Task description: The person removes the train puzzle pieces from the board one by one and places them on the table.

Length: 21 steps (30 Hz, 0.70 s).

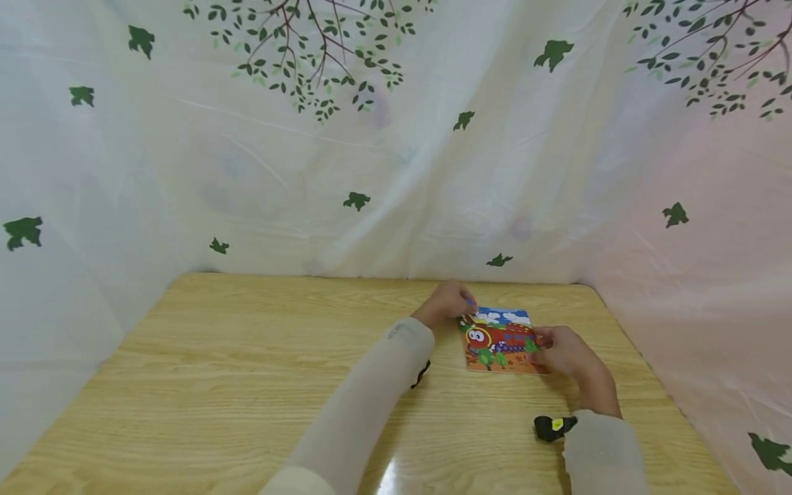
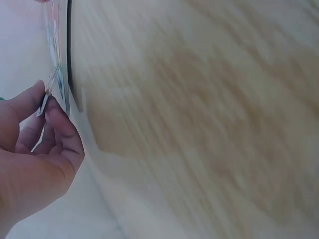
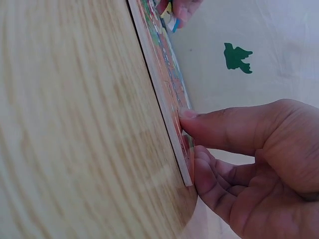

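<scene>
A flat jigsaw puzzle board (image 1: 495,340) with a cartoon bug, blue sky and orange ground lies on the table. At its upper left corner my left hand (image 1: 447,302) pinches a thin puzzle piece (image 2: 47,99) between thumb and forefinger, held tilted at the board. In the right wrist view that piece (image 3: 172,21) shows yellow, white and blue. My right hand (image 1: 566,354) grips the board's right edge, the thumb on its printed face and the fingers curled at the side. The undersides of those fingers are partly hidden.
The wooden table (image 1: 247,371) stretches left and in front of the board. A pale curtain (image 1: 278,172) with leaf and bird prints hangs behind the table's far edge and at both sides. A black wrist camera (image 1: 553,427) sits at the right sleeve.
</scene>
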{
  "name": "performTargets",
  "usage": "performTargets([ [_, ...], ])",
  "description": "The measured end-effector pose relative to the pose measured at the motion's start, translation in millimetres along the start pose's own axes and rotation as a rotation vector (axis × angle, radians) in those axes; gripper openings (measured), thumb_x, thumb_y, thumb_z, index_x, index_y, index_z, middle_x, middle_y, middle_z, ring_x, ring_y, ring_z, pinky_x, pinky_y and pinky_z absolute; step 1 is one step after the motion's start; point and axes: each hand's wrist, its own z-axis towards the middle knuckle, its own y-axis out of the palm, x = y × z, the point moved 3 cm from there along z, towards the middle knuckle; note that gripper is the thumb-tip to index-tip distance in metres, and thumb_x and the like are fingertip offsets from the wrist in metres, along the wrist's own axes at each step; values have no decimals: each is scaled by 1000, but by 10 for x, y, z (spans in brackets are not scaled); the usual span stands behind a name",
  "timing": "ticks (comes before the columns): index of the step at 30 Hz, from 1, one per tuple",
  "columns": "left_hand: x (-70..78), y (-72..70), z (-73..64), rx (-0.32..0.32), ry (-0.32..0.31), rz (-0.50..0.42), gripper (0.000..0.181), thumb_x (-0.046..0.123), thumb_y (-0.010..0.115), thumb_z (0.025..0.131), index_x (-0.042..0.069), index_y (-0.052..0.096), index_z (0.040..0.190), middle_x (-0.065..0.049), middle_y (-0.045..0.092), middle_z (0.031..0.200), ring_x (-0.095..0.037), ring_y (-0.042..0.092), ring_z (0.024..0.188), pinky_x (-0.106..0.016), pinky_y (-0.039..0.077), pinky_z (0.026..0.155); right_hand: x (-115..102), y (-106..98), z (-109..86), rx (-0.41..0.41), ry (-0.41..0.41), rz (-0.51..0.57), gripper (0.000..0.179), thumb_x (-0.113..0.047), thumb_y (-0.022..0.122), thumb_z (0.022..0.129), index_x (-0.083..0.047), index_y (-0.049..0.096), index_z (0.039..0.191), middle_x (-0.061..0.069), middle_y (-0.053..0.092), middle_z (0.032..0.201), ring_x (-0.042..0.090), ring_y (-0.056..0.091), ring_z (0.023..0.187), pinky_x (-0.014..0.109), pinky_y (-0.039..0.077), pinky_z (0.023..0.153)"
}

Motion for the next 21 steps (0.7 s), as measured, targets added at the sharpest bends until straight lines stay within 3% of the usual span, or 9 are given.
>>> performTargets([
  [6, -61, -125, -48, -20, -11, -165, 13, 16, 77, 94, 7, 78, 103, -1, 68, 91, -14, 60, 72, -26, 51, 63, 6, -5, 17, -9, 9, 24, 65, -6, 71, 93, 14, 42, 147, 32, 55, 131, 41, 52, 117, 53, 47, 97],
  [13, -138, -301, -169, -42, 37, -200, 16, 13, 72, 97, 4, 75, 110, -3, 70, 94, -13, 63, 75, -33, 58, 76, -2, 1, 18, -4, 2, 32, 67, -5, 72, 92, 14, 41, 147, 33, 54, 131, 42, 51, 115, 50, 50, 93],
  [21, -291, -491, -228, -36, 28, -259, 20, 0, 68, 96, -1, 74, 115, -11, 70, 102, -15, 64, 78, -34, 60, 78, -4, 6, 3, -7, 9, 44, 67, -4, 72, 92, 14, 40, 148, 33, 53, 132, 41, 51, 115, 47, 50, 91],
])
